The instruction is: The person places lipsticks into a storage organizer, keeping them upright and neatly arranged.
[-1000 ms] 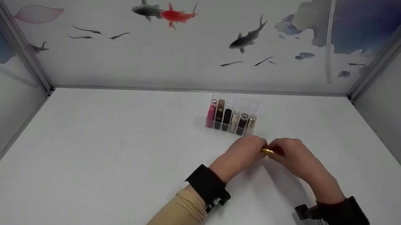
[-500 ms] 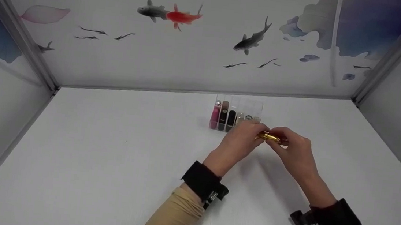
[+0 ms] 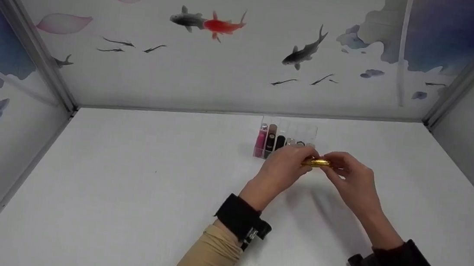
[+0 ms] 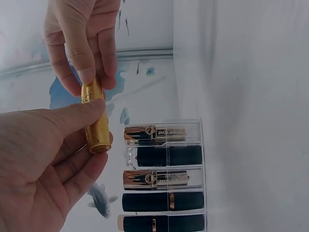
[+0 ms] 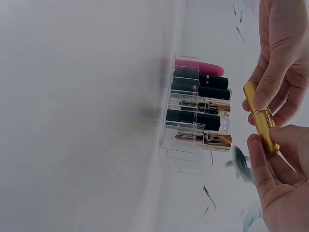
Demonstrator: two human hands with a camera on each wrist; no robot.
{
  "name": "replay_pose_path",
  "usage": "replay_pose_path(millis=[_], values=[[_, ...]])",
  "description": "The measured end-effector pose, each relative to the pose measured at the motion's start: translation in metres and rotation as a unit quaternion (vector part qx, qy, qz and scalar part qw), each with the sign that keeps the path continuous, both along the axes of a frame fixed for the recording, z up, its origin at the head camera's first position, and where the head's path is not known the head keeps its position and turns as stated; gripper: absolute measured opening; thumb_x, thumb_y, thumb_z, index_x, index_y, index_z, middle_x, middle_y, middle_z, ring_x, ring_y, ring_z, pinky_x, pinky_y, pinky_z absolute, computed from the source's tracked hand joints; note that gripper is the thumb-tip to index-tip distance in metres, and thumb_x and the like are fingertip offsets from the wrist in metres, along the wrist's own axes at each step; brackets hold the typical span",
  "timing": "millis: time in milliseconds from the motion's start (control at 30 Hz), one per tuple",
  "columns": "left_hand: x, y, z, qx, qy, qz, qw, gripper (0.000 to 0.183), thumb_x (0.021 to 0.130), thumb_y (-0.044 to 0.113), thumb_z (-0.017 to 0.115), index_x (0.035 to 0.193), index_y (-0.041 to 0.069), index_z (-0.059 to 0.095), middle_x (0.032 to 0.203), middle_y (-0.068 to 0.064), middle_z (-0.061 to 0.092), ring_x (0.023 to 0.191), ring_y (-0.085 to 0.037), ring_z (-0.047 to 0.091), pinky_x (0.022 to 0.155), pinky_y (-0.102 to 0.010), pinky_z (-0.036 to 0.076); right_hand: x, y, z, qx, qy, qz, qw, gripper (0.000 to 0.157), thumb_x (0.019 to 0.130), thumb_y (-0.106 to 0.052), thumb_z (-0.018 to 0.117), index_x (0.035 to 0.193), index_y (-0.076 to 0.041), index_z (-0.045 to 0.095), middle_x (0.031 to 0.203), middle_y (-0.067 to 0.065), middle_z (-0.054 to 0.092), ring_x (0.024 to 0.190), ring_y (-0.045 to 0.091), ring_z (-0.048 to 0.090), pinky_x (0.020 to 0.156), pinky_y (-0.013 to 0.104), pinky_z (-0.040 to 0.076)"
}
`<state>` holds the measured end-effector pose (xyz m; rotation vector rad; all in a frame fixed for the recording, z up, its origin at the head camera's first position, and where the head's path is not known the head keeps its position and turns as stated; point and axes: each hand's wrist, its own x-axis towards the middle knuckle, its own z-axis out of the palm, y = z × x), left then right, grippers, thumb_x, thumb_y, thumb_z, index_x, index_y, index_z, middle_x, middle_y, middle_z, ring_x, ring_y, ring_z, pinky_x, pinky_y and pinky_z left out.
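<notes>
A shiny gold lipstick tube [image 3: 318,162] is held roughly level above the table, between both hands. The left hand [image 3: 283,168] pinches one end with thumb and fingers; the right hand [image 3: 354,183] pinches the other. In the left wrist view the gold tube [image 4: 99,128] shows part of its lettering, with the left thumb across its middle. A thin seam line crosses the gold tube [image 5: 263,118] in the right wrist view, and its two ends sit in the two hands. Just behind the hands stands a clear lipstick holder [image 3: 307,129], partly covered by the left hand.
Several lipsticks fill the holder's front slots: a pink tube [image 3: 261,137], a dark tube with a brown top [image 3: 271,136], and black and gold ones [image 4: 154,180]. White panels painted with fish [image 3: 223,25] enclose the white table [image 3: 127,192] at the back and sides.
Both hands have lifted a little and shifted away from the body, now covering part of the holder. More of the gold tube shows between the fingers. Over the last half second they barely move.
</notes>
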<state>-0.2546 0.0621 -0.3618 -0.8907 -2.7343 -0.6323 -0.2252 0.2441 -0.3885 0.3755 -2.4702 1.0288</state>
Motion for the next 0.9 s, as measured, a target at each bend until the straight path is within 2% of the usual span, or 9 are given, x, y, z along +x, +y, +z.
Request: replay_pose_path(millis=[167, 267, 400, 500, 633, 733, 833, 900], values=[[-0.001, -0.002, 0.001, 0.009, -0.012, 0.008, 0.9999, 0.026, 0.096, 0.030, 0.066, 0.121, 0.022, 0.067, 0.114, 0.007, 0.072, 0.104, -0.007, 0.065, 0.091, -0.017, 0.054, -0.002, -0.003, 0.001, -0.030, 0.000, 0.003, 1.000, 0.025, 0.088, -0.002, 0.072, 0.113, -0.003, 0.068, 0.108, 0.012, 0.074, 0.093, -0.013, 0.061, 0.080, -0.001, 0.047], [-0.002, -0.004, 0.001, 0.018, -0.015, 0.015, 0.9996, 0.027, 0.097, 0.033, 0.064, 0.122, 0.023, 0.068, 0.114, 0.007, 0.072, 0.104, -0.006, 0.065, 0.090, -0.016, 0.054, -0.004, -0.007, 0.002, -0.041, 0.003, 0.003, 0.999, 0.025, 0.088, -0.002, 0.072, 0.113, -0.002, 0.068, 0.108, 0.013, 0.074, 0.091, -0.020, 0.057, 0.080, -0.001, 0.047], [-0.004, -0.008, 0.003, 0.036, -0.012, 0.027, 0.9989, 0.028, 0.096, 0.034, 0.064, 0.123, 0.024, 0.068, 0.114, 0.007, 0.072, 0.103, -0.007, 0.065, 0.092, -0.016, 0.054, -0.009, -0.014, 0.004, -0.065, 0.003, -0.007, 0.998, 0.026, 0.089, -0.005, 0.073, 0.114, -0.003, 0.068, 0.109, 0.012, 0.073, 0.092, -0.018, 0.058, 0.080, 0.000, 0.048], [-0.005, -0.010, 0.004, 0.059, 0.010, 0.039, 0.9975, 0.029, 0.095, 0.034, 0.065, 0.122, 0.024, 0.068, 0.114, 0.007, 0.073, 0.104, -0.008, 0.066, 0.093, -0.016, 0.053, -0.013, -0.020, 0.008, -0.103, -0.001, -0.008, 0.995, 0.028, 0.089, -0.007, 0.073, 0.116, -0.002, 0.067, 0.111, 0.013, 0.072, 0.094, -0.014, 0.061, 0.083, 0.003, 0.050], [-0.008, -0.013, 0.004, 0.093, 0.071, 0.053, 0.9918, 0.029, 0.094, 0.033, 0.066, 0.121, 0.024, 0.069, 0.113, 0.009, 0.075, 0.103, -0.008, 0.067, 0.092, -0.016, 0.054, -0.018, -0.029, 0.017, -0.171, -0.005, -0.004, 0.985, 0.030, 0.090, -0.007, 0.072, 0.118, 0.000, 0.065, 0.114, 0.013, 0.071, 0.098, -0.007, 0.065, 0.087, 0.007, 0.051], [-0.010, -0.015, 0.005, 0.119, 0.112, 0.057, 0.9849, 0.029, 0.094, 0.032, 0.067, 0.121, 0.022, 0.070, 0.113, 0.008, 0.074, 0.104, -0.008, 0.067, 0.093, -0.014, 0.053, -0.021, -0.038, 0.023, -0.232, -0.004, 0.006, 0.973, 0.031, 0.090, -0.006, 0.071, 0.119, 0.002, 0.064, 0.114, 0.012, 0.070, 0.100, 0.000, 0.067, 0.089, 0.011, 0.053], [-0.013, -0.018, 0.007, 0.144, 0.121, 0.060, 0.9803, 0.030, 0.095, 0.029, 0.067, 0.123, 0.020, 0.069, 0.116, 0.006, 0.073, 0.107, -0.008, 0.067, 0.093, -0.014, 0.053, -0.025, -0.046, 0.028, -0.266, 0.007, 0.012, 0.964, 0.031, 0.090, -0.005, 0.071, 0.120, 0.002, 0.062, 0.113, 0.010, 0.070, 0.102, 0.005, 0.068, 0.091, 0.014, 0.054], [-0.015, -0.019, 0.008, 0.156, 0.112, 0.061, 0.9794, 0.030, 0.095, 0.029, 0.066, 0.124, 0.019, 0.067, 0.116, 0.004, 0.072, 0.107, -0.008, 0.068, 0.090, -0.014, 0.054, -0.028, -0.052, 0.030, -0.266, 0.016, 0.011, 0.964, 0.031, 0.091, -0.006, 0.071, 0.120, 0.001, 0.063, 0.113, 0.010, 0.071, 0.102, 0.004, 0.068, 0.090, 0.014, 0.053]])
